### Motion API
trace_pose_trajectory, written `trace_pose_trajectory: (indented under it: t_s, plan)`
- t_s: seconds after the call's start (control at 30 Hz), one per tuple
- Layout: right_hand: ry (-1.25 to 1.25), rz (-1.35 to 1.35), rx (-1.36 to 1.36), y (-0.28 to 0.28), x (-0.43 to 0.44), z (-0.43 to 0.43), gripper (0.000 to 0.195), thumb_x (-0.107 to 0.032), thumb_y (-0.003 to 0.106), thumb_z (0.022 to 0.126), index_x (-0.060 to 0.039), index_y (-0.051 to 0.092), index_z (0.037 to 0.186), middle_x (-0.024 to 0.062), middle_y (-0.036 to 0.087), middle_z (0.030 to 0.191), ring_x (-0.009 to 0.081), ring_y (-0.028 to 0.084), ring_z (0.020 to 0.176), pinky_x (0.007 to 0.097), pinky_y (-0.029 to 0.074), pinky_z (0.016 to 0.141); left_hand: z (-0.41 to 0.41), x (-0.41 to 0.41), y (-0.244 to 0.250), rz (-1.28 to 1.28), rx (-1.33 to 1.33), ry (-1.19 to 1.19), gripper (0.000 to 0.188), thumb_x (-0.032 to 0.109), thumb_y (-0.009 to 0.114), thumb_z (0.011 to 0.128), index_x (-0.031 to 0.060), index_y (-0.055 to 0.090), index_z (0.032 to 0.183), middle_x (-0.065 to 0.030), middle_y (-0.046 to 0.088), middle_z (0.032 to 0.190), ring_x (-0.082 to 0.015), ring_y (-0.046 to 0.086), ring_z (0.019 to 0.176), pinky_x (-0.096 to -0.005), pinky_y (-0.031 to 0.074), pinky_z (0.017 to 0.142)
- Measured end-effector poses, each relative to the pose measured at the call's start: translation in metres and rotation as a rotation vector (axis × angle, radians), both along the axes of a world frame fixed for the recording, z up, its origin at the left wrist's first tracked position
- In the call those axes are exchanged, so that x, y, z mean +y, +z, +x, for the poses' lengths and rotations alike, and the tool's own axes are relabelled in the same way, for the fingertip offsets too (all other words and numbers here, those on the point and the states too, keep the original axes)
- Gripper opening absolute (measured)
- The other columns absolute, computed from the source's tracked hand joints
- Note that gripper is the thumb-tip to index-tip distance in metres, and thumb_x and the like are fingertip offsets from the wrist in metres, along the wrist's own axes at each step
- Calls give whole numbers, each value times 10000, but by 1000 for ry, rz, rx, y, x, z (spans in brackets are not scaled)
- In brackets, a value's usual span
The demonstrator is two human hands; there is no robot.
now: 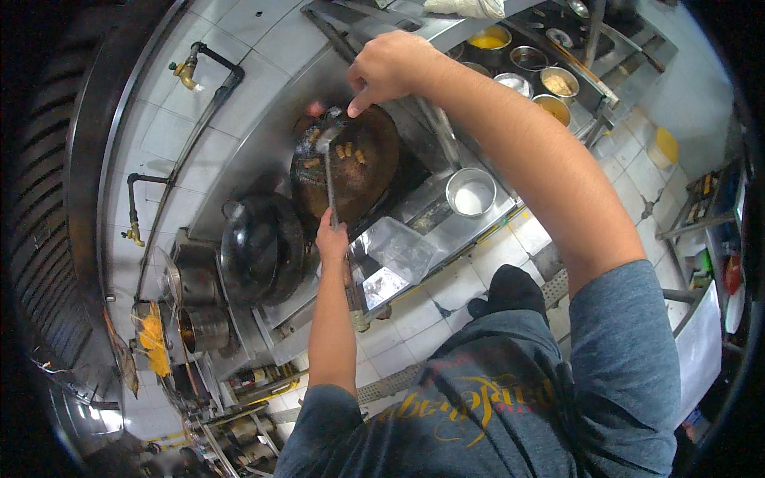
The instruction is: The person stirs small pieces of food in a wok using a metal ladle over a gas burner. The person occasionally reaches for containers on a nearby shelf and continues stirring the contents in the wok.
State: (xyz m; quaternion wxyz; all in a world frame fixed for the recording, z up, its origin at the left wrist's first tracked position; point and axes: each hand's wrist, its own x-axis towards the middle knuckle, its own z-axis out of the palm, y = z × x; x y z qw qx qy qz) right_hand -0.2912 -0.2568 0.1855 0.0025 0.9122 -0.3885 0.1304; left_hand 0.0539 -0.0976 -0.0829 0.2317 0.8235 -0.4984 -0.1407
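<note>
My left hand (332, 242) grips the handle of a long metal ladle (329, 179), whose head is inside a large wok (373, 170). Several browned food pieces (345, 150) lie in the wok, some near the ladle head. High over the wok's far side, my right hand (388, 69) hangs with curled fingers and the thumb pointing down. No object shows clearly in it, and its palm side is partly hidden. On the steel ledge nearby stand a metal bowl of white contents (471, 194) and a clear plastic container (399, 250).
Beside the wok sits a second dark wok (254, 245). Metal bowls (559, 82) with several ingredients stand right of my right forearm. Brass taps (186, 74) project from the tiled wall. At lower left are a metal pot (204, 328) and a yellow cloth-like item (153, 340).
</note>
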Motion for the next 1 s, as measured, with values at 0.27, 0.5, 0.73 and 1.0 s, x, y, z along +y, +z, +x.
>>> trace_pose_trajectory:
  t_s: [0.27,0.5,0.73,1.0]
  plan:
    - [-6,2,12,-1,-1,-3,653,-772,677,783,-174,788,1022,90,761,964,311,730,981,477,577,824,-14,81,35,112,154,-155,583,99,706,895,181,593,1461,-194,705,1247,-311,693,1120,-385,515,970]
    - [20,-9,-17,-4,-3,-1,604,-736,691,793,-167,770,976,103,748,865,335,730,922,482,571,792,11,158,104,222,-49,-96,585,79,702,925,188,566,1484,-174,608,1453,-344,578,1347,-398,443,1126]
    - [15,-36,-33,-4,-1,-3,617,-749,692,782,-175,779,991,93,753,871,327,731,929,480,573,799,18,160,134,377,-391,12,619,118,712,908,326,569,1473,-157,681,1324,-374,652,1209,-467,514,1022]
    - [-8,17,35,-4,-7,-1,655,-771,676,782,-165,781,1008,93,761,914,324,733,951,476,578,815,34,118,67,168,-165,-162,603,115,706,894,258,580,1466,-179,673,1314,-399,650,1186,-473,518,1010]
